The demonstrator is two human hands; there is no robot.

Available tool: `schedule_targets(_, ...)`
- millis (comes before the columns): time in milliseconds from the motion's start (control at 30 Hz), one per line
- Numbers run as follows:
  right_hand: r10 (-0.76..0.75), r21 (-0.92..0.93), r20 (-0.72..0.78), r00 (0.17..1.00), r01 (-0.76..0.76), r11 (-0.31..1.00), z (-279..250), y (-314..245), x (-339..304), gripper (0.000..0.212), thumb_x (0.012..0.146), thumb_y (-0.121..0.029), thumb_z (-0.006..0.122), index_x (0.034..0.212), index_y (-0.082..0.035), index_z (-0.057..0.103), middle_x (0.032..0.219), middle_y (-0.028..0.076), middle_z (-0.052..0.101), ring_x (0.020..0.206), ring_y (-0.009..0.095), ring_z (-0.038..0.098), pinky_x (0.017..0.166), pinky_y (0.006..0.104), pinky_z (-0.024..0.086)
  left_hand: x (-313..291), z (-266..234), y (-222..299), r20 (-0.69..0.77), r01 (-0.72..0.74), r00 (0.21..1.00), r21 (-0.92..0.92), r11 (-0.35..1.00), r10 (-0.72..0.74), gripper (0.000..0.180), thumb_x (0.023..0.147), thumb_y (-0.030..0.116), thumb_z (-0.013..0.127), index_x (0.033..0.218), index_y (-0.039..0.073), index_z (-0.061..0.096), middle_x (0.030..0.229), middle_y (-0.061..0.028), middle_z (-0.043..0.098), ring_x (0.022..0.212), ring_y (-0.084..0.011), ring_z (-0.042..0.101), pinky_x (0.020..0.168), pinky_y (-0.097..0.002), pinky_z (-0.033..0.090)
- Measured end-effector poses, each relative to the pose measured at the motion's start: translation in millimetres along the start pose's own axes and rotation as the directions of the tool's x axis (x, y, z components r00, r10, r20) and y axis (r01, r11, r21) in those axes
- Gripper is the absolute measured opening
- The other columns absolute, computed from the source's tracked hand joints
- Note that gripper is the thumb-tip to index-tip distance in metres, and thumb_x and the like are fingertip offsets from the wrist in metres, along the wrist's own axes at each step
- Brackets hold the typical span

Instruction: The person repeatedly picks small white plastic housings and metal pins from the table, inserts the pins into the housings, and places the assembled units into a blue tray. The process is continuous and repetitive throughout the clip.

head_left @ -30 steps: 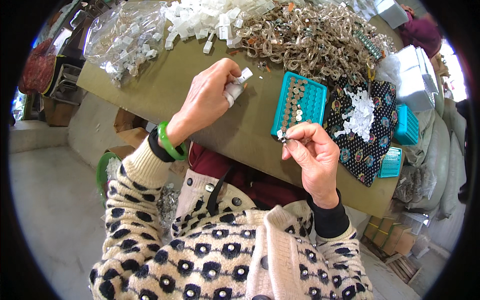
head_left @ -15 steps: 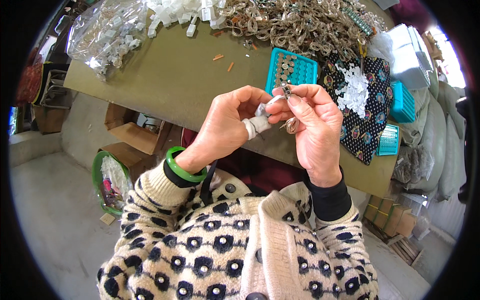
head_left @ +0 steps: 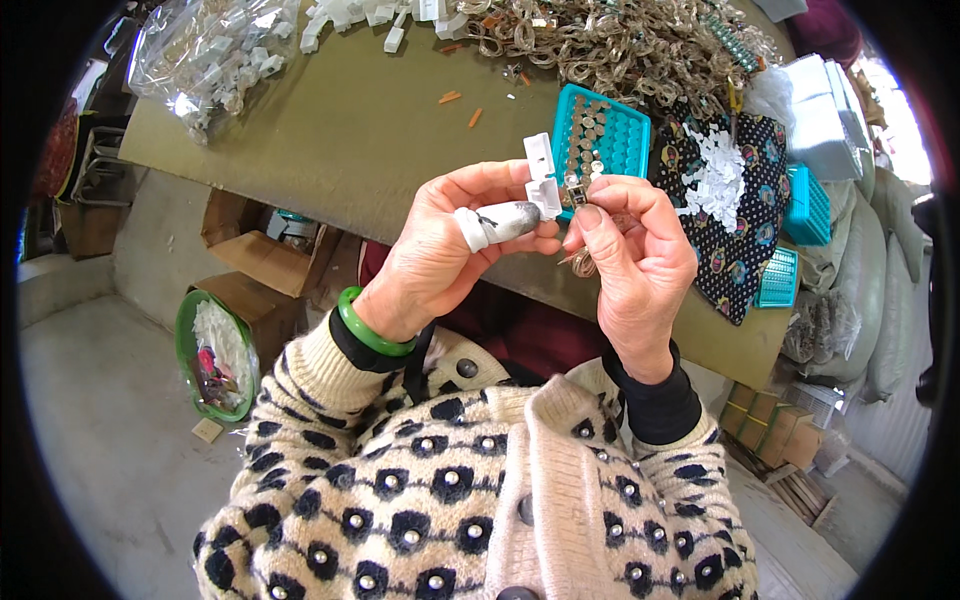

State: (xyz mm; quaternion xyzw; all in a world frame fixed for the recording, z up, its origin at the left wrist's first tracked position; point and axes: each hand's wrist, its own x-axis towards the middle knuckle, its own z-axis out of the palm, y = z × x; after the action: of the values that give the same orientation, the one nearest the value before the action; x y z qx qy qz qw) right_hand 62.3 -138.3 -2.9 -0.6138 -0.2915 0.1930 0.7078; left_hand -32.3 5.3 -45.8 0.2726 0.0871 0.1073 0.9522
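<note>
In front of me, over the table edge, my left hand point(head_left: 425, 240) pinches a small white hinged plastic case point(head_left: 540, 158), its two halves folded apart. A white wrap with a grey-stained tip point(head_left: 512, 220) covers the left thumb. Close to the case, my right hand point(head_left: 640, 265) grips a small metal-and-dark part point(head_left: 576, 194) between thumb and forefinger. Under those fingers hangs a small coil of thin clear wire point(head_left: 583, 264), apparently joined to the part. Just beyond the hands lies a teal tray point(head_left: 628, 148) of round cups, partly filled with button cells point(head_left: 585, 130).
Wire coils point(head_left: 560, 50) heap along the table's far side, beside white plastic cases point(head_left: 395, 35) and a clear bag point(head_left: 205, 70) of similar parts. White pieces point(head_left: 715, 175) lie on a dark patterned cloth point(head_left: 725, 275) at right. A green basin point(head_left: 185, 350) stands on the floor.
My left hand has turned, bringing the white case upright and opened out into view. My right hand has shifted slightly right and down, still gripping the small metal part and wire.
</note>
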Motion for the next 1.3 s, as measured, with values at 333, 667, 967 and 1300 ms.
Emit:
schedule_targets(333,0.039,0.040,-0.030,0.999,-0.038,0.998,9,-3,2,0.012,0.088,0.008,0.064,0.097,0.002,0.058,0.097,0.006,0.059,0.070,0.006,0.056,0.062,0.0184,0.047,0,-5,0,-0.004,-0.062,0.998,0.005,0.998,0.062,0.032,0.086,0.007,0.069,0.118,0.006,0.065,0.104,-0.0166,0.068,0.088,-0.0253,0.069,0.081,-0.0396,0.058)
schedule_targets(667,0.269,0.034,0.030,0.963,-0.270,0.962,8,-16,7,0.007,0.089,0.001,0.064,0.093,-0.001,0.059,0.082,0.004,0.066,0.063,0.003,0.054,0.057,0.0173,0.045,1,-3,-2,0.047,-0.180,0.983,0.137,0.974,0.175,0.030,0.083,0.004,0.071,0.113,0.004,0.066,0.102,-0.0153,0.068,0.086,-0.0260,0.069,0.079,-0.0378,0.058)
schedule_targets(967,0.293,-0.029,0.078,0.953,-0.292,0.956,0,-16,5,0.003,0.090,-0.001,0.064,0.093,0.001,0.063,0.082,0.003,0.066,0.066,0.003,0.056,0.057,0.0183,0.044,7,0,-6,0.095,-0.348,0.938,0.234,0.908,0.335,0.027,0.079,-0.005,0.074,0.104,0.000,0.067,0.099,-0.0067,0.065,0.090,-0.0144,0.066,0.079,-0.0287,0.057)
schedule_targets(1300,-0.544,-0.682,0.226,0.808,0.530,0.505,6,13,-4,0.028,0.074,0.018,0.060,0.096,0.000,0.059,0.091,0.016,0.060,0.077,0.030,0.061,0.069,0.0355,0.052,-1,25,-9,-0.067,-0.277,0.886,0.717,0.640,0.459,0.021,0.079,0.000,0.075,0.098,0.000,0.065,0.092,-0.0043,0.069,0.080,-0.0106,0.067,0.067,-0.0247,0.054)
